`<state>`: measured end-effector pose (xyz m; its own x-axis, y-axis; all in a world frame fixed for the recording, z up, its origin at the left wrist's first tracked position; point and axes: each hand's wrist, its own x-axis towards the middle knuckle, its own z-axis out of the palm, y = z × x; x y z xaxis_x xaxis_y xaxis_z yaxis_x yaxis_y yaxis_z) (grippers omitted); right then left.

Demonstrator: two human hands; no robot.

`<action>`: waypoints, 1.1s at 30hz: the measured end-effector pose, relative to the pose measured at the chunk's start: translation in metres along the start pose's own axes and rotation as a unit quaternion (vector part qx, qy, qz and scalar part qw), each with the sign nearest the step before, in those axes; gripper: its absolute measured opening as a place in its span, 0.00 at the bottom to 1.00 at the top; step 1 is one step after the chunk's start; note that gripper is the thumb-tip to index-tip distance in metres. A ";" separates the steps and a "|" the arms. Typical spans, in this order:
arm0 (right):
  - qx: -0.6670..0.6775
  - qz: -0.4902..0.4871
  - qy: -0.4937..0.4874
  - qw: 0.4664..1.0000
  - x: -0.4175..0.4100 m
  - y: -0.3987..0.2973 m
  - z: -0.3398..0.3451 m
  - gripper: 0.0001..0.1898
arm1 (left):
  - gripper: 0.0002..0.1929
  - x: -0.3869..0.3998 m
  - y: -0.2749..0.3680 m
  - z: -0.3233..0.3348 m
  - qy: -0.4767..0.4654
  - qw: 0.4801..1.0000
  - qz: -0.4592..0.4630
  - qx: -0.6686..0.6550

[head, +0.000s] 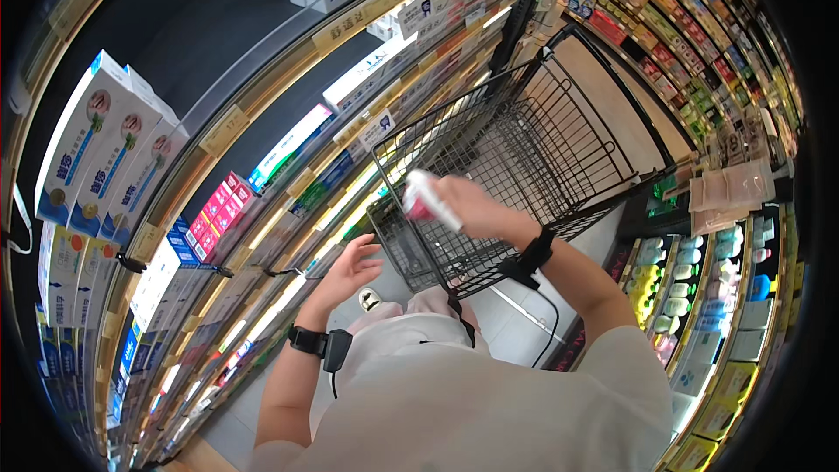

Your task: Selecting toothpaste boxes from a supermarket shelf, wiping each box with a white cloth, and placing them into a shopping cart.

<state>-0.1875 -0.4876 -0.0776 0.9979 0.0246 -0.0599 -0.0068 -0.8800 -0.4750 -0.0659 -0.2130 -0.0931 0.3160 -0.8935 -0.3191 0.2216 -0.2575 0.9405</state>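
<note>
My right hand holds a white and red package, partly covered by my fingers and a little blurred, above the near end of a black wire shopping cart. Lower and to the left, my left hand hangs between the cart and the shelves with its fingers apart and nothing in it. Each wrist wears a black strap with a device. No goods are visible in the cart's basket.
Shelves on the left carry white toothpaste boxes, pink boxes and price strips. On the right, shelves hold bottles and clear pouches hang. Packed shelves line the far right.
</note>
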 end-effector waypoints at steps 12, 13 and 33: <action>-0.075 -0.082 0.078 0.991 0.001 -0.100 0.072 0.32 | 0.34 0.016 -0.024 0.004 0.117 0.989 0.086 0.019; -0.078 -0.089 0.070 0.990 0.001 -0.100 0.072 0.32 | 0.34 0.016 -0.025 0.002 0.115 0.987 0.084 0.080; 0.086 -0.031 0.349 0.933 -0.030 -0.061 0.044 0.28 | 0.18 0.019 -0.004 -0.002 0.101 0.978 -0.134 -0.120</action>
<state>-0.2196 -0.4136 -0.0855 0.7949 -0.2944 0.5305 0.1028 -0.7964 -0.5959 -0.0594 -0.2281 -0.1032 0.3874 -0.7082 -0.5903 0.5242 -0.3575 0.7729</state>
